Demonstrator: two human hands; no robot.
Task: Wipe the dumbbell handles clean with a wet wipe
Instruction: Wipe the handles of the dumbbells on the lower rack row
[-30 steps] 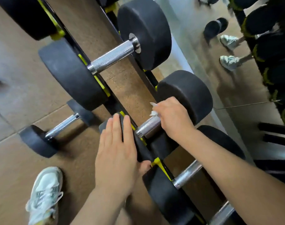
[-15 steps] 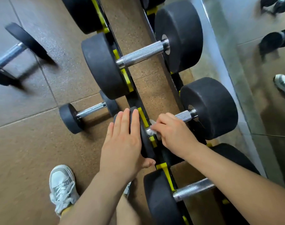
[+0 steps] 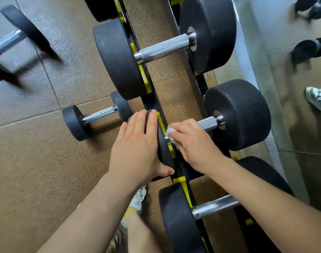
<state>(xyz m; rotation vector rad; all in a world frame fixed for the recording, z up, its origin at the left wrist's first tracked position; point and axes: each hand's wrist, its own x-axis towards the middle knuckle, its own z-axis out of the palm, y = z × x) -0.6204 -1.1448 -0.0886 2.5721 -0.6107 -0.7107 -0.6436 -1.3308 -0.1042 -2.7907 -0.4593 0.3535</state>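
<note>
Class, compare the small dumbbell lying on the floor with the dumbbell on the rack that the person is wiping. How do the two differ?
The small floor dumbbell has narrow heads and rests on the brown floor; the racked dumbbell has far bulkier heads and sits across the rack rails. The floor one is untouched, while the racked one has the left hand flat on its near head and the right hand pressing a white wipe to its handle. Both have black heads and silver handles.

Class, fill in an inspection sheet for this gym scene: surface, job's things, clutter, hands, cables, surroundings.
Surface: brown speckled floor, tiled.
Job's things: white wet wipe wrapped on the middle dumbbell handle; rack holds more dumbbells.
Clutter: small dumbbell on the floor beside the rack.
Hands: right hand grips the wipe; left hand lies flat on that dumbbell's near weight.
Cables: nothing seen.
Surroundings: mirror at right.
</note>
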